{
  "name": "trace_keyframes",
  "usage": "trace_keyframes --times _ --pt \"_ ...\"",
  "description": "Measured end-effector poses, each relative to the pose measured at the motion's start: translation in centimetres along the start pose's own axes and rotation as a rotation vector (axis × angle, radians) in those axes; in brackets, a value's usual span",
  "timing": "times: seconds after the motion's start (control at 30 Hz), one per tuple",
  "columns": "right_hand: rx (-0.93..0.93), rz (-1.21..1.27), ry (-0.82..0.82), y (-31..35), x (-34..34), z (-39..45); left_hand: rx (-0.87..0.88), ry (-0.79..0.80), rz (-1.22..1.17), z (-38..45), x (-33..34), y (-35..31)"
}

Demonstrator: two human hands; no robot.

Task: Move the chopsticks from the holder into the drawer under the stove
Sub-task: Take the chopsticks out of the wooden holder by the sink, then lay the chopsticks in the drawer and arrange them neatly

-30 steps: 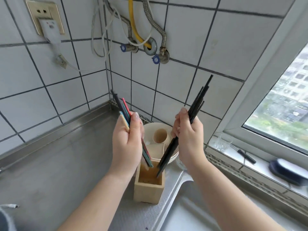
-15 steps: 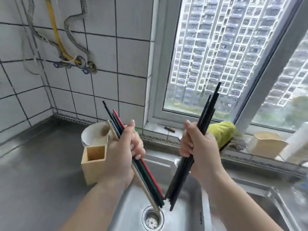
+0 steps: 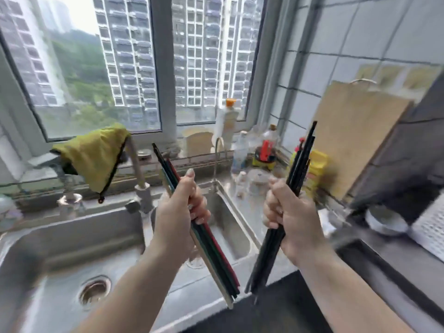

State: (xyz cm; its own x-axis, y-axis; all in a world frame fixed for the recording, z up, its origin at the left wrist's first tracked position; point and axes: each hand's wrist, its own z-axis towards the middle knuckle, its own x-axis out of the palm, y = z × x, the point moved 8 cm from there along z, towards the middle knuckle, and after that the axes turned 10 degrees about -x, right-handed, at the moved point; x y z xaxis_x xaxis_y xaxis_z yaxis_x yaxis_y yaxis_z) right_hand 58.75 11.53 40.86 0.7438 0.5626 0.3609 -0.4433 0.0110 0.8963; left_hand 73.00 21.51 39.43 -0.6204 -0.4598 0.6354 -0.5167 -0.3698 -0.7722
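Observation:
My left hand [image 3: 179, 212] is closed around a bundle of coloured chopsticks [image 3: 216, 260], red, green, black and pale ones, tips pointing down to the right. My right hand [image 3: 288, 212] grips a bundle of black chopsticks [image 3: 301, 159] that slant up to the right, their lower ends near the left bundle's tips. Both bundles hang in the air above the divider between the sink basins. The holder and the drawer are out of view.
A steel double sink [image 3: 72, 236] with a drain [image 3: 95, 290] lies below left. A yellow cloth [image 3: 96, 155] hangs over the tap. Bottles [image 3: 227, 121] stand on the sill. A wooden cutting board [image 3: 355, 133] leans at the right; a dark stove surface [image 3: 283, 313] sits below.
The view has swung right, from the tiled corner with the wooden holder, across the sink, toward the stove side. Both hands carried their chopstick bundles along; the holder has left the frame.

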Motion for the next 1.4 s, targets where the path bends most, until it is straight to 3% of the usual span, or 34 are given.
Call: trace_keyframes --times 0.23,0.57,0.8,1.03,1.2,1.4 --pt "-0.12 -0.131 -0.453 6.3 -17.0 -4.9 -0.266 0.284 0.037 1.0 13.2 12.2" --pt "-0.118 -0.294 -0.854 10.4 -33.6 -9.4 -0.565 0.525 0.071 1.8 27.1 28.0" --pt "-0.054 -0.316 -1.024 10.5 -43.5 -9.8 -0.743 0.567 0.139 3.9 33.3 37.8" --pt "-0.017 -0.287 -1.214 10.1 -50.0 -15.1 -0.889 0.645 0.251 1.0 37.3 46.0" --pt "0.045 -0.32 -1.265 10.2 -53.2 -19.9 -0.947 0.676 0.314 -2.6 38.6 50.4" --pt "0.192 -0.428 -1.252 10.6 -58.2 -27.4 -0.953 0.572 0.331 -8.0 38.5 55.2"
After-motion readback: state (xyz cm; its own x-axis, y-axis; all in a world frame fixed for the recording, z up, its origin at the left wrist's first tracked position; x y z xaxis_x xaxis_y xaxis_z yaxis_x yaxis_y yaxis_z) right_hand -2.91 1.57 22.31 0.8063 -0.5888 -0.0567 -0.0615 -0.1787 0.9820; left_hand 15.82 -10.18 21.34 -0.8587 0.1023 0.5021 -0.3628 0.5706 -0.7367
